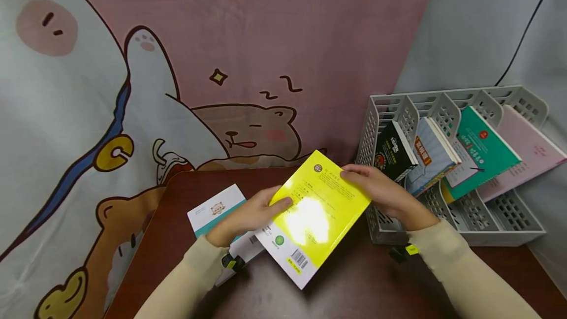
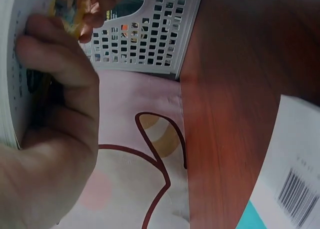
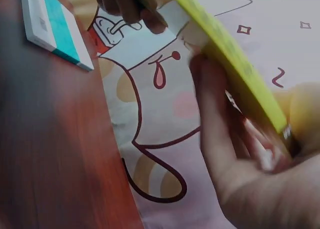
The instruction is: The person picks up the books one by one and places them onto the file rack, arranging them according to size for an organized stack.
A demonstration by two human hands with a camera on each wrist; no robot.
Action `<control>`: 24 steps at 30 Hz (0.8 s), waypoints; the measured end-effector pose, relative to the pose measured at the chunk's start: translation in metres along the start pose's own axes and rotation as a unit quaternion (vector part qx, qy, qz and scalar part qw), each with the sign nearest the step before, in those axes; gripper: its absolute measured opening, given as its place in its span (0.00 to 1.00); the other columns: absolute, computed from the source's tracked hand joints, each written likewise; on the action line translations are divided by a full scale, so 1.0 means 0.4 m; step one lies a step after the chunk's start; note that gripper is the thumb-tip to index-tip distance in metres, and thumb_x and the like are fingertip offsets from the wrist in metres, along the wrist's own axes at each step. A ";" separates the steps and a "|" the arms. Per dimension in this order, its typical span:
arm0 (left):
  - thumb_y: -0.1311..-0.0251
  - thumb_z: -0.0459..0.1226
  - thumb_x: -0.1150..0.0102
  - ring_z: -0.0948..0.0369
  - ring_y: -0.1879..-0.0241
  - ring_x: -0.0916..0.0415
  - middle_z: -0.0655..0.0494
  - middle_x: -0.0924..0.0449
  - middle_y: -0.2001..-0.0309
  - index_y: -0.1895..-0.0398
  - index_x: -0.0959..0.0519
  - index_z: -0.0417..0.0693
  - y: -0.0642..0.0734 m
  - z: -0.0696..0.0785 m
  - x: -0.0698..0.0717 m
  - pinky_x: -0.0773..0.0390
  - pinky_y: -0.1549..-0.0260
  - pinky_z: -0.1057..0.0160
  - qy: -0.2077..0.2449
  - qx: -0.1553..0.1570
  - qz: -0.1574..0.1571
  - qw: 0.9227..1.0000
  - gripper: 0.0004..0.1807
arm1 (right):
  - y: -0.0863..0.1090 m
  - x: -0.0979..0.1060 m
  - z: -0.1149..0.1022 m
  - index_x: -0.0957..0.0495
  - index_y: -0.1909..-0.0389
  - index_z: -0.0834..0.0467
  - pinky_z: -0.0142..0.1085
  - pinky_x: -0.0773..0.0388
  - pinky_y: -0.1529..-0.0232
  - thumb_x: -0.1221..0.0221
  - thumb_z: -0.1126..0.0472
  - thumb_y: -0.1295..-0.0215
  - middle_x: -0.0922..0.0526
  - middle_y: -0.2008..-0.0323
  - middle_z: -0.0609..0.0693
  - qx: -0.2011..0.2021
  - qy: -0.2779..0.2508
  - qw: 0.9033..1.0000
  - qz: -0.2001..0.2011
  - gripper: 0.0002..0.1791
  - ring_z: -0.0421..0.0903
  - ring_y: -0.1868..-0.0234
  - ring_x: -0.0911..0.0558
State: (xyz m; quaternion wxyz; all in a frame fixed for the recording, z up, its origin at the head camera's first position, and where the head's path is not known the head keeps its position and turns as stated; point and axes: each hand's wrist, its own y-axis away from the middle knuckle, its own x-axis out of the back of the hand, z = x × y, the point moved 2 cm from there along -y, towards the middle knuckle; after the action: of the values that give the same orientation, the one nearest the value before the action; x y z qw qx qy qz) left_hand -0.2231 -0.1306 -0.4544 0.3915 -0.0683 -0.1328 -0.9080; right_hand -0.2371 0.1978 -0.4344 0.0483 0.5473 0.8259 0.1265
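A yellow book (image 1: 325, 201) with a white strip and a barcode along its lower end is held tilted above the table, between both hands. My left hand (image 1: 248, 215) grips its left edge, thumb on the yellow cover and fingers curled underneath, as the left wrist view shows. At the upper right edge my right hand (image 1: 383, 188) pinches the book, thumb on top. Below and behind the left hand, a white and teal book (image 1: 217, 208) lies on the table, partly hidden by that hand and forearm.
A grey divided rack (image 1: 443, 238) stands at the right of the brown table (image 1: 354, 284). Leaning in it are a black book (image 1: 392, 154), a light blue book (image 1: 427, 154), a green book (image 1: 483, 151) and a pink book (image 1: 527, 151). A cartoon-printed curtain (image 1: 332, 38) hangs behind.
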 end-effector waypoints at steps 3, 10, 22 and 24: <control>0.16 0.55 0.45 0.44 0.64 0.05 0.42 0.10 0.55 0.23 0.29 0.62 -0.005 -0.002 -0.010 0.07 0.65 0.44 0.008 -0.016 0.025 1.000 0.25 | 0.003 0.000 -0.004 0.28 0.24 0.58 0.37 0.12 0.61 0.45 0.41 0.13 0.10 0.54 0.48 0.017 -0.004 0.998 0.055 0.30 0.44 0.64 0.10; 0.16 0.55 0.45 0.47 0.62 0.05 0.45 0.09 0.52 0.23 0.30 0.64 -0.016 0.016 -0.053 0.07 0.63 0.44 0.040 -0.035 0.092 0.994 0.25 | 0.008 -0.025 -0.014 0.29 0.26 0.54 0.30 0.14 0.61 0.43 0.38 0.16 0.10 0.54 0.41 0.061 -0.097 0.980 0.165 0.31 0.37 0.63 0.10; 0.15 0.55 0.47 0.53 0.65 0.05 0.49 0.09 0.56 0.27 0.29 0.61 -0.020 0.048 -0.123 0.07 0.66 0.51 0.029 -0.043 0.209 0.976 0.22 | -0.006 -0.099 -0.011 0.31 0.20 0.50 0.35 0.09 0.51 0.43 0.32 0.19 0.07 0.51 0.41 0.038 -0.211 0.968 0.129 0.37 0.41 0.54 0.05; 0.15 0.55 0.46 0.53 0.66 0.06 0.49 0.09 0.57 0.28 0.29 0.59 -0.017 0.050 -0.134 0.07 0.66 0.52 0.025 -0.033 0.212 0.976 0.22 | -0.005 -0.100 -0.009 0.29 0.22 0.51 0.36 0.08 0.52 0.41 0.33 0.19 0.06 0.53 0.41 0.028 -0.210 0.967 0.140 0.36 0.41 0.56 0.05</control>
State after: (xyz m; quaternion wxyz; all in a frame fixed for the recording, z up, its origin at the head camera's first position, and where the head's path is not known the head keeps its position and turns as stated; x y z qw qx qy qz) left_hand -0.1910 -0.0831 -0.4487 0.5757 -0.0853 -0.0751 -0.8097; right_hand -0.2241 0.1599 -0.4336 0.1873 0.6731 0.7154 -0.0092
